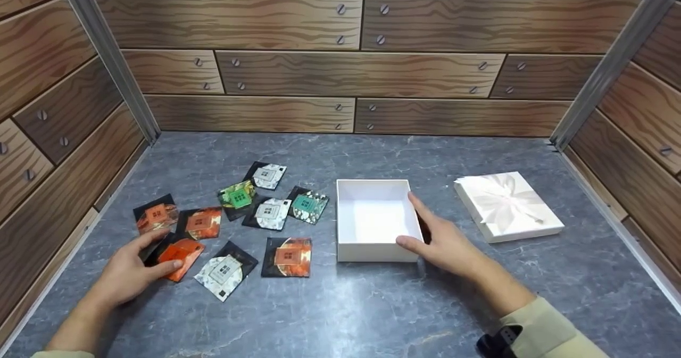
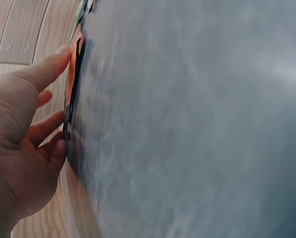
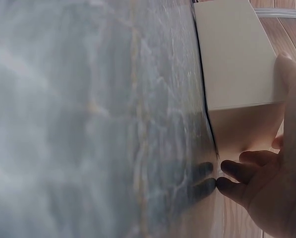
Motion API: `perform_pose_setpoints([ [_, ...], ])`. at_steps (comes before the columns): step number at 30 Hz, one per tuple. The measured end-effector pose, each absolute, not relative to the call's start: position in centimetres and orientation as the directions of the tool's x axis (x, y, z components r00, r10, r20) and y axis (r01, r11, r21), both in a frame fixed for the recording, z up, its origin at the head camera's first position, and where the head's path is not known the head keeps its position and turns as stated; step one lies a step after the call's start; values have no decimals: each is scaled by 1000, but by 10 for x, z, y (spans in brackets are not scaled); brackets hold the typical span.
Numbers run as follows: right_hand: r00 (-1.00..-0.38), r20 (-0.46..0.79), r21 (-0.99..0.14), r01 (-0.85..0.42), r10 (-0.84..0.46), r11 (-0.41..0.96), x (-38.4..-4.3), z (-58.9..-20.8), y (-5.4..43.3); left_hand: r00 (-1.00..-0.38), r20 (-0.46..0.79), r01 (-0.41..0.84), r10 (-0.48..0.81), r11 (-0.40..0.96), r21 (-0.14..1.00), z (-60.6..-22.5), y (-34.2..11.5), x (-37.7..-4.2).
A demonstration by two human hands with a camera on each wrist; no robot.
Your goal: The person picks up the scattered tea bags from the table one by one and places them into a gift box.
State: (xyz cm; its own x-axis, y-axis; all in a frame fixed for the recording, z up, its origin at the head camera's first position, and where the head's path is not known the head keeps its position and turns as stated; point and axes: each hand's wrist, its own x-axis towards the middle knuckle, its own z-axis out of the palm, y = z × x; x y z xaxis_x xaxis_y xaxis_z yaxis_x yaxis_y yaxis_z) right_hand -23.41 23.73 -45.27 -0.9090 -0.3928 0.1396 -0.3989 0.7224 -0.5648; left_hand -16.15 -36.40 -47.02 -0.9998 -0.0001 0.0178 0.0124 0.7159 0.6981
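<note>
Grey tabletop: orange packet, left hand pinching its edges; white box, right hand gripping its side; bowed lid apart.

Plank-patterned walls, apparently printed, and metal posts border a grey marbled tabletop.

Cannot see the whole orange sachet at eight o'clock in the head view, partly hidden behind the left hand.
</note>
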Motion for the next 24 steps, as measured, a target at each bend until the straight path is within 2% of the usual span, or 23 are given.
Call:
perform_pose_setpoints([
  [7,-907,151,-569,-405,-393,716,-234,-454,238,-1000,-15,5,22,702,712,-470,-367,-164],
  [19,-913,134,-575,-389,-386,720,-233,-454,239,-999,40,44,24,737,675,-468,-366,-164],
  [24,-914,120,-588,-380,-387,714,-233,-454,238,-999,34,11,-16,749,662,-463,-371,-163],
])
